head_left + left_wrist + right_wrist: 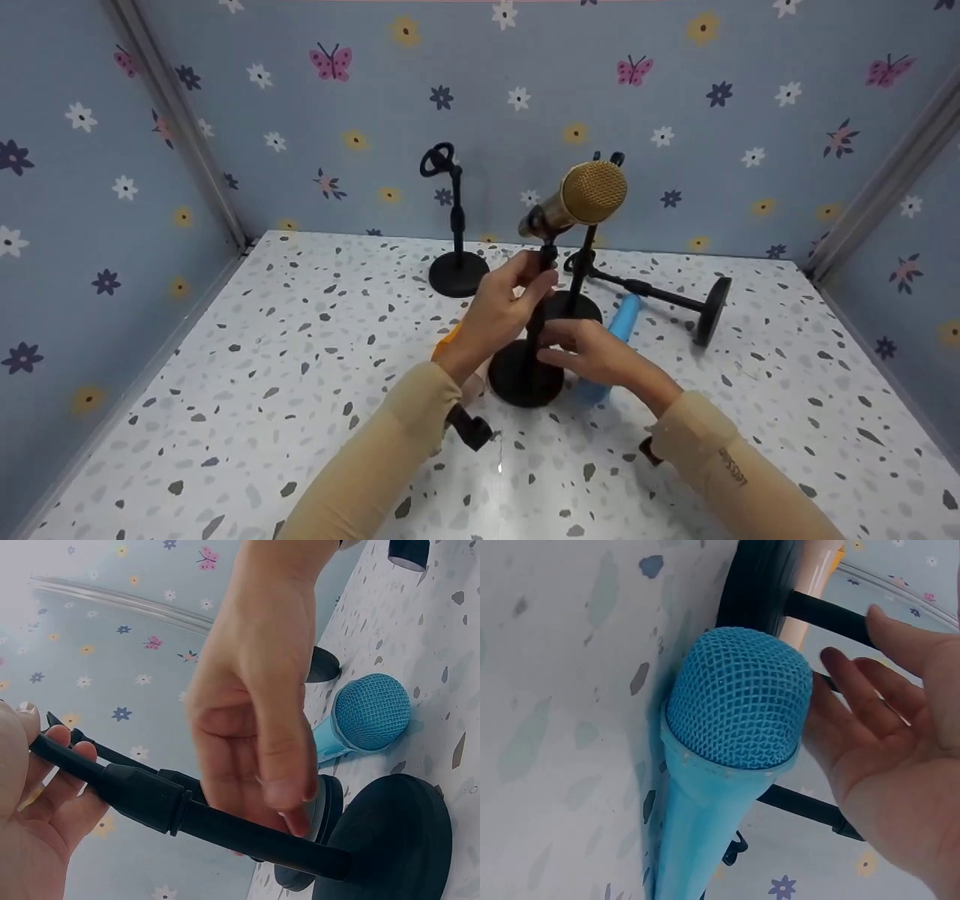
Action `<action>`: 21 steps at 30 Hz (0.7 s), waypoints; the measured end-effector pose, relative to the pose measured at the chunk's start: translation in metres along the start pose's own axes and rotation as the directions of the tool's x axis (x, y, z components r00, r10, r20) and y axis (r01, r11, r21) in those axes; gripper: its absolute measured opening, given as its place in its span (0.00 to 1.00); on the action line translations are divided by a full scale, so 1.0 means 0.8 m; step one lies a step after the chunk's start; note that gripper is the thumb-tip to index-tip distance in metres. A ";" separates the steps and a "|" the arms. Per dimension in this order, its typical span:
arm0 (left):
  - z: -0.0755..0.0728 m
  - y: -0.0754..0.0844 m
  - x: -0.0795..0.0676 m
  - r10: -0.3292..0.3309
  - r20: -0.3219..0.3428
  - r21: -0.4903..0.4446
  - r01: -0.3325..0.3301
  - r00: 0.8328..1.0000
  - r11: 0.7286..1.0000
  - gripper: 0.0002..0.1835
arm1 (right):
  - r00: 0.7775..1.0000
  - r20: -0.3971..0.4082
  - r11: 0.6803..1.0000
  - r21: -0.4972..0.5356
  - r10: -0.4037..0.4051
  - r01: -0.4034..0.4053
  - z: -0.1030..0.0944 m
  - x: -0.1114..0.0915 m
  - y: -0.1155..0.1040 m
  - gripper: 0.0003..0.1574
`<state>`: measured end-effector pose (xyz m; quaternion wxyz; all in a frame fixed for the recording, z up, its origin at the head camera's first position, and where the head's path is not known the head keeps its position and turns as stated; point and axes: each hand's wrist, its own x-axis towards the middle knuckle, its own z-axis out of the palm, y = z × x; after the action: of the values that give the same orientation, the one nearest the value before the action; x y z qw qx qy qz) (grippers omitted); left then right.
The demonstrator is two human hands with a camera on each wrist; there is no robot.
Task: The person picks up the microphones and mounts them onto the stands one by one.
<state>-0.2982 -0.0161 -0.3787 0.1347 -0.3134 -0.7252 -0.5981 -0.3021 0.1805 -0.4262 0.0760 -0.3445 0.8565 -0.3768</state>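
Observation:
A gold microphone (581, 196) sits tilted in the clip of a black microphone stand (525, 375) with a round base. My left hand (504, 304) grips the upper pole of this stand just under the clip, its fingers curled round it in the left wrist view. My right hand (596, 352) is at the lower pole, fingers loosely bent and spread apart in the right wrist view, the thumb tip at the pole. A blue microphone (735, 712) lies on the table beside the base, below my right hand.
An upright empty stand (458, 274) is at the back left. Another stand (574, 300) stands behind the gold microphone, and a third (675, 300) lies on its side at right. Something orange (445, 341) shows behind my left wrist. Flowered walls (495, 112) enclose the speckled table (300, 375).

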 end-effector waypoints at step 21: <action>-0.001 0.001 0.000 0.016 -0.008 0.008 -0.016 1.000 1.000 0.07 | 0.985 -0.143 0.886 0.463 0.097 -0.020 0.004 0.003 -0.006 0.27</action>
<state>-0.2977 -0.0169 -0.3780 0.1438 -0.3164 -0.7245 -0.5952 -0.3000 0.1749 -0.4245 0.0971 -0.2589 0.7563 -0.5929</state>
